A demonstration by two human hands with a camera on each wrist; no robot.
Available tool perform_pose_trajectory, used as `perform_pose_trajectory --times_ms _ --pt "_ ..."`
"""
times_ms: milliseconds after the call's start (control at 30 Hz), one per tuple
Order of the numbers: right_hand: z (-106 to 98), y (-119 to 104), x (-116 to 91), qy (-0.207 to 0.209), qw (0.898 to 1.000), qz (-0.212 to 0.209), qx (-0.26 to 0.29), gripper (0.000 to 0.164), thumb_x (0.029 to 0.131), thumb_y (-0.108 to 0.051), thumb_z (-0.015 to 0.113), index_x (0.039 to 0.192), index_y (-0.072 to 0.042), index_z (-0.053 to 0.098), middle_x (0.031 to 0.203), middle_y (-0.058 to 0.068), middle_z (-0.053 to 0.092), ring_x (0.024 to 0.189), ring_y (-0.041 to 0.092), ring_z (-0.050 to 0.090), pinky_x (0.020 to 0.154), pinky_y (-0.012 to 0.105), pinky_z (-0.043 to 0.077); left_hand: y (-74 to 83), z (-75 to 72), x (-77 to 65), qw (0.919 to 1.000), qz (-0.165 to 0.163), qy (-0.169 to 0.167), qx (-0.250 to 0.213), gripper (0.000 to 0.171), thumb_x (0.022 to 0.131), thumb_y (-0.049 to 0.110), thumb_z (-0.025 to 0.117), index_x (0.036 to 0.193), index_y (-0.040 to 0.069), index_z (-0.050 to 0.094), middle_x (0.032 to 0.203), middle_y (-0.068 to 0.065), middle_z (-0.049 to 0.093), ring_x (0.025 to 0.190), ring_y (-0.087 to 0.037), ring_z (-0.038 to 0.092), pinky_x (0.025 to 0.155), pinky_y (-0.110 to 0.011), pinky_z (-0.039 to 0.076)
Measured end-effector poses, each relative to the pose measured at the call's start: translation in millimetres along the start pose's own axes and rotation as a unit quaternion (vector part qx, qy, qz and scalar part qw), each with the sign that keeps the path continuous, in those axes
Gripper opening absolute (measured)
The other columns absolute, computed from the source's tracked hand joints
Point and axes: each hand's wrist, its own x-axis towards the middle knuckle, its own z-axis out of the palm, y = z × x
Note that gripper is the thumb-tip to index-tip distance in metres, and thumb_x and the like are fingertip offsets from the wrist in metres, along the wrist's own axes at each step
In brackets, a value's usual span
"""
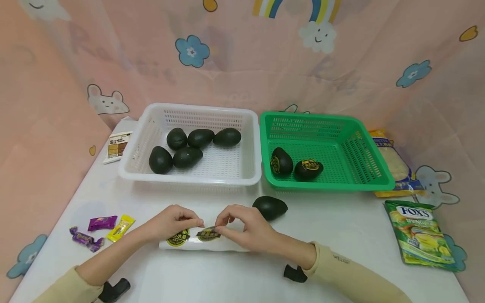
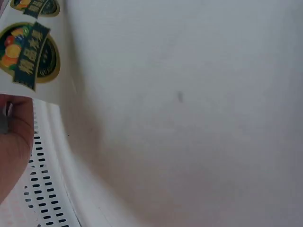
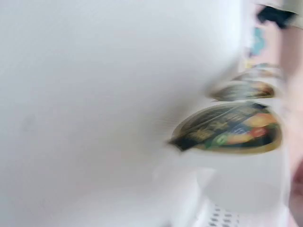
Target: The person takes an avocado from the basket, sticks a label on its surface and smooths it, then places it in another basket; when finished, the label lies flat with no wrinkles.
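A white strip of round fruit stickers point(image 1: 189, 245) lies across the table front; printed stickers also show in the left wrist view, on the strip point(image 2: 52, 90). My left hand point(image 1: 175, 222) grips the strip near its left part, thumb and fingers together. With thumb and index finger, my right hand point(image 1: 246, 229) pinches the edge of a black-and-gold sticker point(image 1: 208, 234). In the blurred right wrist view a sticker point(image 3: 232, 130) with fruit pictures appears on the strip, beside a bare patch of backing. A plain avocado point(image 1: 270, 208) rests just behind the right hand.
A white basket point(image 1: 189, 179) holds several avocados without visible stickers. Beside it, a green basket point(image 1: 333, 186) has two stickered avocados. Wrapped candies point(image 1: 102, 223) lie at left, a packet point(image 1: 116, 146) behind them. A green Fox's bag point(image 1: 420, 235) and a yellow-blue bag point(image 1: 395, 164) sit at right.
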Motion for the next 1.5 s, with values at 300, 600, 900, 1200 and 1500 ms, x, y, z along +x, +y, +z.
perform_pose_trajectory --times_ms 300,600,900,1200,1500 --pt "-61.6 -5.5 -9.5 -0.063 0.95 0.266 0.148 0.007 0.095 -0.008 0.062 0.1 -0.004 0.062 0.088 0.005 0.063 0.079 0.022 0.06 0.071 0.037 0.054 19.0 25.0 8.6 0.9501 0.144 0.183 0.207 0.008 0.093 0.02 0.067 0.099 0.018 0.073 0.105 0.006 0.065 0.099 -0.013 0.058 0.081 -0.033 0.051" --pt "-79.2 -5.1 -32.2 -0.011 0.96 0.269 0.07 0.02 0.096 -0.022 0.065 0.115 -0.016 0.065 0.096 -0.002 0.068 0.087 0.023 0.063 0.07 0.031 0.053 90.8 53.5 47.6 0.9805 -0.038 0.16 -0.107 0.016 0.087 0.035 0.074 0.087 0.019 0.075 0.084 0.004 0.07 0.081 -0.019 0.061 0.064 -0.033 0.05" --pt "-75.3 17.3 -68.5 0.113 0.934 0.338 -0.003 0.012 0.093 -0.026 0.068 0.089 -0.015 0.07 0.083 -0.003 0.065 0.072 0.015 0.052 0.061 0.027 0.045 83.1 80.5 81.8 0.9753 -0.012 0.194 -0.105 0.016 0.087 0.035 0.074 0.086 0.019 0.078 0.079 0.006 0.07 0.073 -0.011 0.057 0.063 -0.026 0.045" --pt "-72.4 42.4 -63.9 0.125 0.935 0.273 -0.19 0.019 0.088 -0.028 0.074 0.075 -0.02 0.063 0.084 -0.008 0.063 0.085 0.023 0.053 0.073 0.035 0.04 71.8 81.4 106.0 0.9798 -0.053 0.193 0.004 0.019 0.087 0.033 0.074 0.076 0.017 0.072 0.066 0.008 0.061 0.053 -0.009 0.047 0.046 -0.024 0.036" --pt "-77.8 50.2 -62.9 0.107 0.927 0.33 -0.143 0.033 0.079 -0.039 0.081 0.069 -0.016 0.058 0.07 -0.006 0.055 0.065 0.013 0.048 0.058 0.027 0.04 62.5 72.6 115.7 0.9876 -0.068 0.126 -0.066 0.039 0.087 0.034 0.074 0.114 0.007 0.064 0.109 -0.005 0.066 0.102 -0.022 0.063 0.087 -0.035 0.051"
